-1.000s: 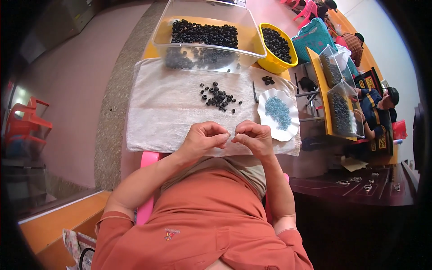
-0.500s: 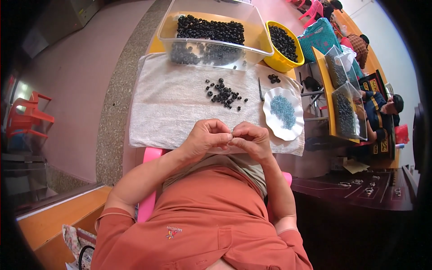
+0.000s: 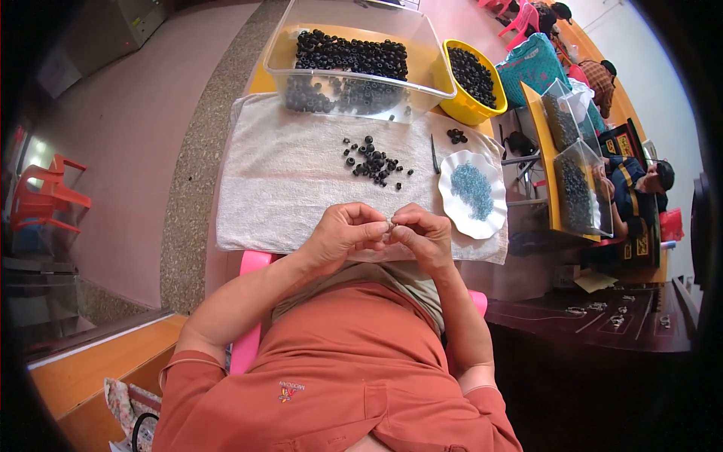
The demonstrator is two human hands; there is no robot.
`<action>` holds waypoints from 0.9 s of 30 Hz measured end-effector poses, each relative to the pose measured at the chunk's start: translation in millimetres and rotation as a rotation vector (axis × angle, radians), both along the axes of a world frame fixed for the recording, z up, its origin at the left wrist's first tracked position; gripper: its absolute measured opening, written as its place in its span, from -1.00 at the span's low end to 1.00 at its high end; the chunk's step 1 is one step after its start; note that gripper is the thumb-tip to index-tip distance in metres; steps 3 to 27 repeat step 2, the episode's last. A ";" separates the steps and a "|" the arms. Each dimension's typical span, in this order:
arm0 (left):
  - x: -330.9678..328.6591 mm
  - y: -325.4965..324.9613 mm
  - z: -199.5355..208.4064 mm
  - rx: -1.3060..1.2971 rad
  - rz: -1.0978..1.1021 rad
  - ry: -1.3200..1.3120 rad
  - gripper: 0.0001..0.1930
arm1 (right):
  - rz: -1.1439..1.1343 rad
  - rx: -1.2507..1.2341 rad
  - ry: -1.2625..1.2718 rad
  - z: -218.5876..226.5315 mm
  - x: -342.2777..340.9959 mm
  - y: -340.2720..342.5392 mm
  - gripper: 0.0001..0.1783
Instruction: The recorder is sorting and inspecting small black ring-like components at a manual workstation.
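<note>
My left hand [image 3: 345, 235] and my right hand [image 3: 423, 235] meet fingertip to fingertip over the near edge of a white towel [image 3: 279, 181]. Both are closed in a pinch around something tiny and pale, too small to make out. Beyond them a loose group of black beads [image 3: 373, 163] lies on the towel. A white scalloped plate [image 3: 484, 226] with small clear-blue beads [image 3: 472, 190] stands just right of my right hand. Dark, slim tweezers [image 3: 434, 154] lie by the plate, below a small cluster of black beads [image 3: 456, 136].
A clear plastic bin [image 3: 361, 79] of black beads stands at the table's far side, with a yellow basket [image 3: 471, 117] of black beads beside it. Clear boxes [image 3: 576, 188] of dark pieces stand on the right. Other people [image 3: 640, 177] sit farther right. A red chair [image 3: 49, 192] is at left.
Both hands stay pinched together, with only a slight shift of the fingers; a little more of the pale thing shows between them. The view has tilted slightly.
</note>
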State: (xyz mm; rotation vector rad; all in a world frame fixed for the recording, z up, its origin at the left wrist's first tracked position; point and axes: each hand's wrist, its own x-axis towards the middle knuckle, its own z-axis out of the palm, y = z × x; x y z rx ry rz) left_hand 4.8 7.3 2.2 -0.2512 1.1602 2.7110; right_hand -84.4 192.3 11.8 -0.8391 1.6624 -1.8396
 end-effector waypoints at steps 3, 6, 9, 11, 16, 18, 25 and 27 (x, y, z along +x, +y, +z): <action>0.3 -0.6 -2.9 0.016 -0.018 0.016 -0.74 | -0.008 0.030 0.028 0.3 -2.8 0.5 -0.83; 0.3 -0.6 -2.9 0.016 -0.018 0.016 -0.74 | -0.008 0.030 0.028 0.3 -2.8 0.5 -0.83; 0.3 -0.6 -2.9 0.016 -0.018 0.016 -0.74 | -0.008 0.030 0.028 0.3 -2.8 0.5 -0.83; 0.3 -0.6 -2.9 0.016 -0.018 0.016 -0.74 | -0.008 0.030 0.028 0.3 -2.8 0.5 -0.83; 0.3 -0.6 -2.9 0.016 -0.018 0.016 -0.74 | -0.008 0.030 0.028 0.3 -2.8 0.5 -0.83; 0.3 -0.6 -2.9 0.016 -0.018 0.016 -0.74 | -0.008 0.030 0.028 0.3 -2.8 0.5 -0.83; 0.3 -0.6 -2.9 0.016 -0.018 0.016 -0.74 | -0.008 0.030 0.028 0.3 -2.8 0.5 -0.83; 0.3 -0.6 -2.9 0.016 -0.018 0.016 -0.74 | -0.008 0.030 0.028 0.3 -2.8 0.5 -0.83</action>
